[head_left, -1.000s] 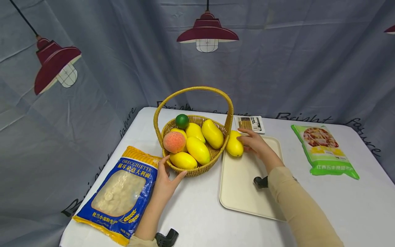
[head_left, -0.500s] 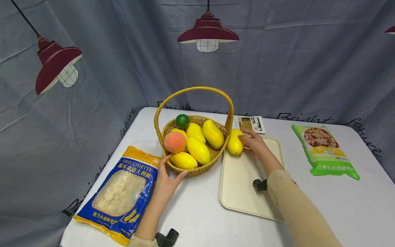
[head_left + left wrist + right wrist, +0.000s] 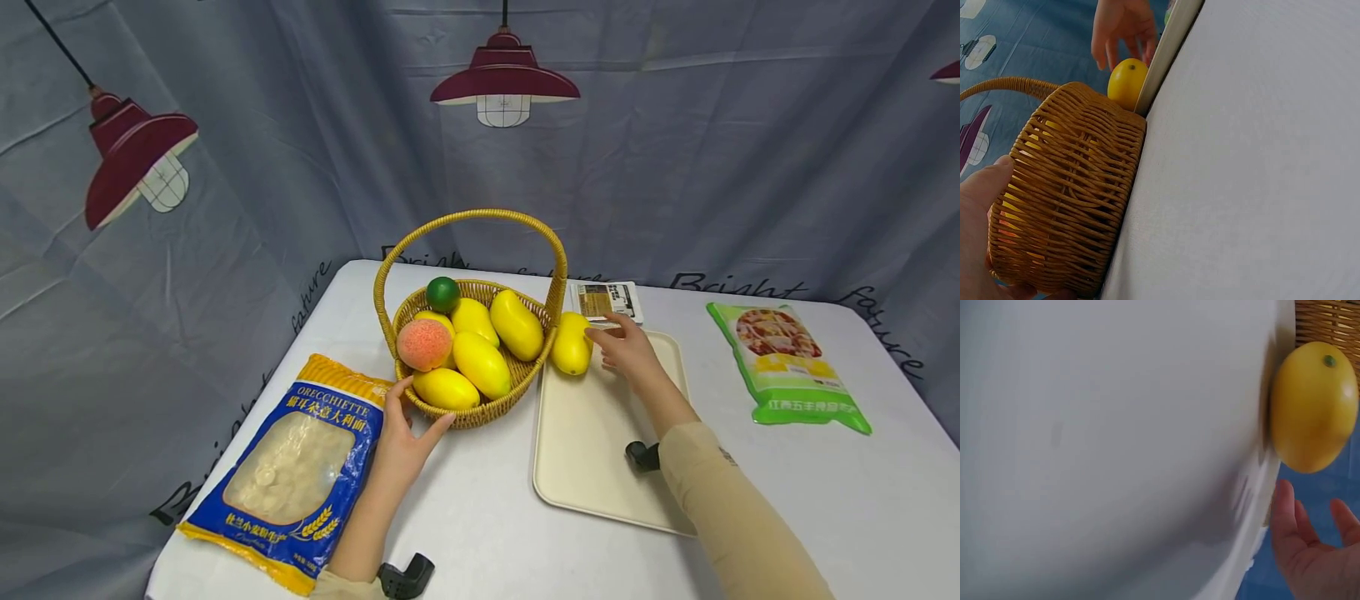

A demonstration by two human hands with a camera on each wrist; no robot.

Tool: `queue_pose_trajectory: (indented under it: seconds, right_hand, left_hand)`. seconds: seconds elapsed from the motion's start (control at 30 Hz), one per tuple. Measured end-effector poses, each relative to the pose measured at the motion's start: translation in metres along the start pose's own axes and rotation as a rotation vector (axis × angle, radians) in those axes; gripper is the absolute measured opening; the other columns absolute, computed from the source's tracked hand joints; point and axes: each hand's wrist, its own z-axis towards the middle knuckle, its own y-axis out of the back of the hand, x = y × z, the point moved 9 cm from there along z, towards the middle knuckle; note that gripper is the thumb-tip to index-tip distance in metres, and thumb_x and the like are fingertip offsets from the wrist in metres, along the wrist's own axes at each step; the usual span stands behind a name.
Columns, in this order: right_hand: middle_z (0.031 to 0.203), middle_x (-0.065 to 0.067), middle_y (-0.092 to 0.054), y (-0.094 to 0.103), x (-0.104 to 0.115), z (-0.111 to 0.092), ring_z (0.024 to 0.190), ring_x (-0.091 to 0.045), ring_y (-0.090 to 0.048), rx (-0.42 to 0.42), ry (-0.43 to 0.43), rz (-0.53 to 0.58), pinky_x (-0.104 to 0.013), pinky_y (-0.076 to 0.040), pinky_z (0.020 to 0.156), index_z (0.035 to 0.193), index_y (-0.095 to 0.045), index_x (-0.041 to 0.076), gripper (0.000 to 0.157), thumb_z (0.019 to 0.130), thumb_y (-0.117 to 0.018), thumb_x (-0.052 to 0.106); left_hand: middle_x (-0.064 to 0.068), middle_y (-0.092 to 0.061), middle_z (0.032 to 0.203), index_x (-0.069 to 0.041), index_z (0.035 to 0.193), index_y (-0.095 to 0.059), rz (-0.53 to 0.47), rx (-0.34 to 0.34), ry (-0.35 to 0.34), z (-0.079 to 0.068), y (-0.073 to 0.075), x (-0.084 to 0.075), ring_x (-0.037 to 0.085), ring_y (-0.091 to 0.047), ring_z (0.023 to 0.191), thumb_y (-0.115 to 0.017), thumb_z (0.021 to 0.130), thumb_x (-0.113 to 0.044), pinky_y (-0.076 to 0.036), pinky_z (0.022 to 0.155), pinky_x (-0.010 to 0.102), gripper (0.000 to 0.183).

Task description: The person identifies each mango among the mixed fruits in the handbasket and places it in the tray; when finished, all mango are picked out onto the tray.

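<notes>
Head view places the lone yellow fruit at the tray's edge beside the basket your left hand grips; your right hand, spread, holds nothing, and the fruit, presumably light, firm and slick, is best held around its middle.

Left of the right hand, a yellow mango, then a wicker basket, block passage; on the hand's near side, the beige tray offers free room.
</notes>
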Motion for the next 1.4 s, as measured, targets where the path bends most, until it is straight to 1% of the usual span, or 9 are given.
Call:
queue_pose_trajectory:
  seconds: [0.17,0.33,0.5,0.7,0.83,1.0,1.1,1.27,1.4]
  right_hand:
    - [0.143,-0.024,-0.039,0.011,0.023,-0.009,0.121,-0.042,-0.047,-0.078,0.124,-0.102,-0.052,-0.046,0.096,0.153,-0.027,0.015,0.073,0.094,-0.061,0.041]
    - [0.142,-0.019,-0.043,0.008,0.050,-0.024,0.120,-0.038,-0.049,-0.089,0.235,-0.139,-0.053,-0.047,0.093,0.150,-0.034,0.023,0.068,0.092,-0.063,0.044]
    - [0.141,-0.016,-0.045,-0.014,0.082,-0.043,0.116,-0.036,-0.052,-0.049,0.361,-0.192,-0.053,-0.049,0.090,0.147,-0.041,0.025,0.061,0.092,-0.066,0.037]
    - [0.137,-0.013,-0.049,-0.056,0.115,-0.060,0.112,-0.036,-0.055,0.088,0.486,-0.264,-0.045,-0.053,0.086,0.144,-0.046,0.022,0.060,0.089,-0.071,0.028]
    - [0.140,-0.009,-0.048,-0.086,0.124,-0.066,0.110,-0.034,-0.055,0.184,0.511,-0.370,-0.042,-0.053,0.085,0.143,-0.048,0.021,0.062,0.087,-0.073,0.029]
    - [0.140,-0.007,-0.048,-0.117,0.123,-0.068,0.118,-0.032,-0.052,0.285,0.518,-0.519,-0.046,-0.047,0.095,0.142,-0.049,0.020,0.063,0.085,-0.074,0.034]
    - [0.136,-0.008,-0.051,-0.131,0.121,-0.068,0.118,-0.028,-0.051,0.311,0.530,-0.598,-0.046,-0.045,0.097,0.141,-0.049,0.023,0.064,0.084,-0.074,0.037]
    - [0.129,-0.011,-0.053,-0.146,0.116,-0.064,0.104,-0.025,-0.054,0.330,0.523,-0.669,-0.044,-0.048,0.090,0.141,-0.049,0.026,0.066,0.082,-0.075,0.038]
    - [0.132,-0.013,-0.050,-0.153,0.114,-0.061,0.102,-0.025,-0.056,0.329,0.507,-0.726,-0.045,-0.049,0.089,0.141,-0.049,0.027,0.065,0.082,-0.075,0.038]
  left_hand:
    - [0.016,-0.030,0.147,-0.017,0.144,-0.027,0.006,-0.009,-0.004,0.001,0.002,0.001,0.035,-0.038,0.131,-0.077,0.083,-0.034,-0.035,0.107,0.050,0.081]
    - [0.016,-0.030,0.148,-0.018,0.144,-0.027,0.009,-0.013,-0.017,0.002,0.002,0.001,0.036,-0.038,0.130,-0.077,0.083,-0.034,-0.035,0.106,0.052,0.080]
    - [0.015,-0.029,0.149,-0.019,0.144,-0.027,-0.006,-0.007,-0.019,0.002,0.002,0.001,0.036,-0.036,0.132,-0.077,0.083,-0.035,-0.034,0.107,0.052,0.080]
    - [0.014,-0.028,0.150,-0.021,0.145,-0.026,-0.022,0.004,-0.001,0.002,0.001,0.003,0.035,-0.035,0.133,-0.077,0.082,-0.038,-0.034,0.107,0.052,0.082]
    - [0.013,-0.028,0.150,-0.021,0.145,-0.026,-0.025,0.006,0.011,0.001,0.001,0.003,0.035,-0.035,0.132,-0.077,0.082,-0.038,-0.034,0.107,0.052,0.083]
    - [0.015,-0.029,0.149,-0.019,0.145,-0.025,-0.020,0.010,0.008,0.001,0.000,0.002,0.034,-0.037,0.131,-0.076,0.083,-0.037,-0.034,0.108,0.050,0.082]
    - [0.015,-0.029,0.148,-0.019,0.145,-0.026,-0.016,0.010,0.003,0.001,0.000,0.001,0.033,-0.036,0.131,-0.076,0.083,-0.037,-0.033,0.108,0.050,0.082]
    - [0.014,-0.029,0.149,-0.020,0.145,-0.026,-0.018,0.006,-0.004,0.000,0.000,0.001,0.033,-0.036,0.132,-0.076,0.083,-0.037,-0.033,0.108,0.051,0.082]
    - [0.015,-0.029,0.148,-0.020,0.144,-0.027,-0.017,0.002,-0.007,0.000,0.001,0.001,0.033,-0.036,0.132,-0.076,0.083,-0.036,-0.033,0.108,0.051,0.081]
